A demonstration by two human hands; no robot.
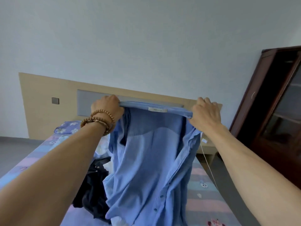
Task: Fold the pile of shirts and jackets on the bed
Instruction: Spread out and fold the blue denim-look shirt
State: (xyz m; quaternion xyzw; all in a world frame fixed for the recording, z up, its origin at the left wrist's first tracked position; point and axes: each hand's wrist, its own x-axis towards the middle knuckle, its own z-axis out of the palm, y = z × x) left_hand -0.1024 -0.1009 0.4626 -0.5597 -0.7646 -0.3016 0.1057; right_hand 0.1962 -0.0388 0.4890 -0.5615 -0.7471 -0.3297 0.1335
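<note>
1. The blue shirt [146,160] hung in the air above the bed [205,201], stretched out by its collar between the two hands, with its inside facing the camera and its front open, unbuttoned.
2. The left hand [106,106] was clenched round the left end of the collar; a string of wooden beads [97,119] wrapped the wrist.
3. The right hand [204,111] was clenched round the right end of the collar in the same way.
4. The shirt's lower part draped down near a dark garment [92,190] that lay crumpled on the bed, with some white cloth [101,148] behind it.
5. Risk, as a judgement: the hem could have dragged across the dark garment and pulled it along or tangled with it as the shirt was lowered, since the two looked close together.
6. Risk: the open front panels hung twisted and uneven, so laying the shirt down as it was would likely have trapped creases or a folded-under placket.
7. Risk: the sleeves were not plainly visible and might have bunched underneath the body.
8. Risk: a thin white cable [210,170] ran along the right side of the bed, and a swinging shirt tail could have snagged it.
9. Writing: a white label [157,110] sat inside the collar at its middle; it carried small print, too blurred to read.
10. A small white tag [204,140] showed at the shirt's right edge; nothing on it could be read.
</note>
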